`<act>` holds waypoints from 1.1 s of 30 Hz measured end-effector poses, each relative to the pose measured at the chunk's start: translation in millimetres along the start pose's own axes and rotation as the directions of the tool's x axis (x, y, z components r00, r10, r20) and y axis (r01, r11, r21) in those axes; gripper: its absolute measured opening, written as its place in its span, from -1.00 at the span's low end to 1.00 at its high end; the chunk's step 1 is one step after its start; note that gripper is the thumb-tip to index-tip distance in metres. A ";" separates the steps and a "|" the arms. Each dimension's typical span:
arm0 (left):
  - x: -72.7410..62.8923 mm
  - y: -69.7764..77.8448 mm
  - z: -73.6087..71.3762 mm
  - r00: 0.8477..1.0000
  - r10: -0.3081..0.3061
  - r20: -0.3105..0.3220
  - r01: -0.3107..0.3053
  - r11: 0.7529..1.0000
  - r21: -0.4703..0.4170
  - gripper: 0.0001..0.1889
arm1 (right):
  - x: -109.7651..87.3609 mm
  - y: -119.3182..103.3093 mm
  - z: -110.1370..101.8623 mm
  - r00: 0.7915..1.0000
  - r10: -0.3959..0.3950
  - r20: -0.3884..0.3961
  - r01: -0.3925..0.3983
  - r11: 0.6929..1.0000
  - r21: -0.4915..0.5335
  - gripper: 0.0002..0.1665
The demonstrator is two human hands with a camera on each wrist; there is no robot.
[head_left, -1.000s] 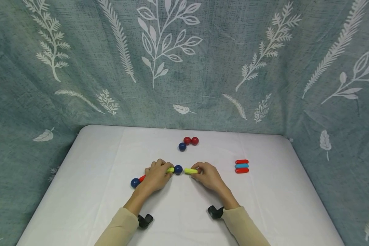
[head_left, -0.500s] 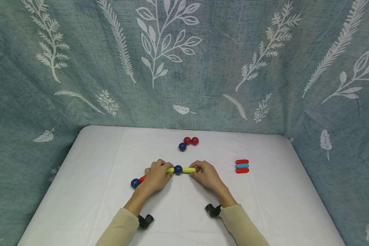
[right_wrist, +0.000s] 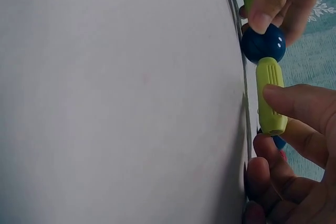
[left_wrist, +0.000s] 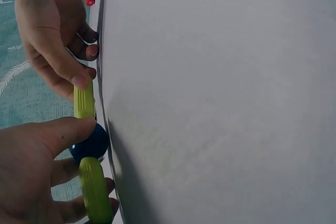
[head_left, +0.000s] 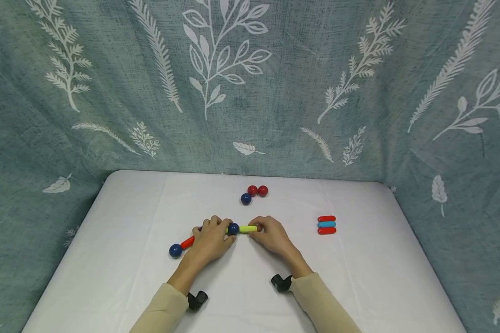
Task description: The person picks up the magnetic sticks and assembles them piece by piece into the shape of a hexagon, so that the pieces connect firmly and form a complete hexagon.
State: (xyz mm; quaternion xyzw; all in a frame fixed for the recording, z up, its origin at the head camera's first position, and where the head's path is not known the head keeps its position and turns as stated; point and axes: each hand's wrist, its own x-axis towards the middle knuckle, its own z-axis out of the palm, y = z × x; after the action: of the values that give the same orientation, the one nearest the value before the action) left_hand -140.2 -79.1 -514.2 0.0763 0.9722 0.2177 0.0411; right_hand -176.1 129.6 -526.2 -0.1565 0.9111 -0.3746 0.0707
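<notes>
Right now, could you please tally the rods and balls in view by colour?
Red rods: 3
Yellow-green rods: 2
Light blue rods: 1
Dark blue balls: 4, one mostly hidden
Red balls: 2
Total: 12

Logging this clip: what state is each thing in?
Left hand: pinches middle ball
Right hand: pinches right lime rod
Middle ball: touching both lime rods
Right lime rod: free end bare
Left lime rod: against middle ball
Red rod: against end ball, partly covered
End ball: touching that rod
Far balls: no rods attached
Far-right rods: lying side by side
</notes>
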 end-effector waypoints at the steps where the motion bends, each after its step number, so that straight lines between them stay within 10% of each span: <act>1: 0.3 0.0 -0.8 1.000 -0.001 -0.004 0.002 1.000 0.011 -0.51 | 1.3 -1.5 1.4 1.000 -0.006 0.001 0.006 1.000 0.001 -0.79; 33: 0.3 -3.4 1.6 0.998 0.038 -0.052 -0.036 0.999 0.039 -0.80 | 2.9 -25.2 22.0 0.998 -0.035 0.049 0.034 0.999 0.027 -0.77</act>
State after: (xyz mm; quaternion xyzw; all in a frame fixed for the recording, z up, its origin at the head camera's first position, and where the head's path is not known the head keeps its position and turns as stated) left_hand -140.7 -81.5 -517.1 0.0892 0.9753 0.2016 0.0098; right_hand -167.6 97.2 -524.1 -0.1805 0.9013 -0.3837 0.0889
